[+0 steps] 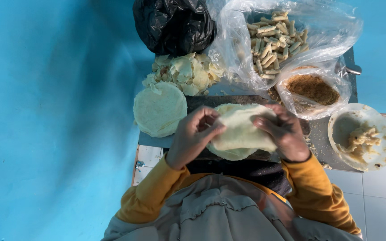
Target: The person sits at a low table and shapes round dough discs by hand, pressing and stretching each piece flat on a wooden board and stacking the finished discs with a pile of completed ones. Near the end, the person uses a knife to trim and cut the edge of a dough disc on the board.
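Nearest the body, the left hand (193, 136) and right hand (284, 134) hold one thin round wrapper (242, 131) between them above the counter (322, 147); the fingers (211, 117) of both pinch its edges. Left lies a wrapper stack (159, 109), right a bowl (378, 156). Further stand torn scraps (188, 71), a crumb bag (313, 89), a bag of rolls (273, 40) and a black bag (173, 24).

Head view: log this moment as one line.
left hand: holds wrapper edge | right hand: holds opposite edge | wrapper stack: beside left hand
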